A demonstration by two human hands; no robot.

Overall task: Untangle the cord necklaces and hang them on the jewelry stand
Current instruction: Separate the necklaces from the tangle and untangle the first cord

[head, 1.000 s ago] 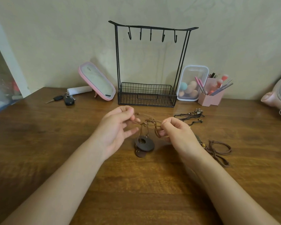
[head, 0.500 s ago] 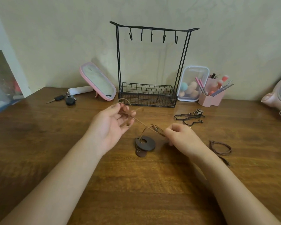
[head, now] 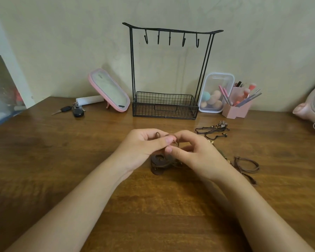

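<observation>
**Knot work over the pendant, stand hooks bare**

Hands meet at table centre, close in front of the wearer. The left hand (head: pixel 144 148) and right hand (head: pixel 195 153) face each other with fingertips nearly touching, each pinched shut on a loop of the brown cord necklace (head: pixel 173 139), probably so the tangle sits between the two grips where it can be teased apart. Below them the dark disc pendants (head: pixel 160 160) rest on the wooden table (head: pixel 153 206), which takes their weight off the cord, likely keeping the knot slack.

At two o'clock from the hands lies a thin black cord necklace (head: pixel 213 130), apart from the work. At three o'clock a looped brown cord (head: pixel 246 164) trails off from behind the right wrist; whether it joins the held tangle cannot be told.

At twelve o'clock stands the black wire jewelry stand (head: pixel 171 70), its five hooks (head: pixel 169 38) carrying nothing, so by my judgement the hanging is not yet begun.
</observation>
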